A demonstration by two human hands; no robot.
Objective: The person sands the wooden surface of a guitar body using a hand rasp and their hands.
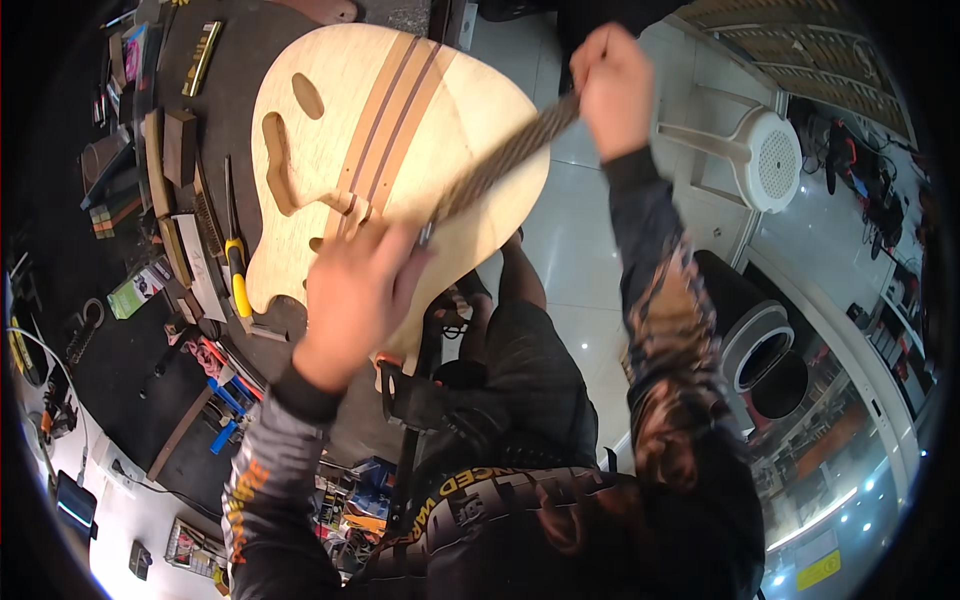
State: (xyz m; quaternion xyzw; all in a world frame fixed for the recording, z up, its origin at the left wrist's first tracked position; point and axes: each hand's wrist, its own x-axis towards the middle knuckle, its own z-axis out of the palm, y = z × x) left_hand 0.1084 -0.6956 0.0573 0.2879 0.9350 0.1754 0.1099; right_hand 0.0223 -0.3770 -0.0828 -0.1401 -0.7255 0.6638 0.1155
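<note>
A pale wooden electric guitar body (480, 95) with darker stripes down its middle and several routed cavities lies at the bench edge. Slanting across its right side is a long dark rasp (505, 158), slightly blurred. My right hand (615, 95) is closed round the rasp's far end, out beyond the wood's edge. Over the body's near part, my left hand (355, 295) grips the other end, its fingers partly hiding the tip and the wood below. The rasp seems to rest against the body's edge, though actual contact is hard to tell.
Left of the body are a yellow-handled file (236, 272), wooden blocks (180, 147) and blue clamps (228, 415) on the dark bench (120, 340). An orange-tipped clamp (383, 362) sits at the body's near edge. A white plastic stool (773, 160) stands right, on the tiled floor.
</note>
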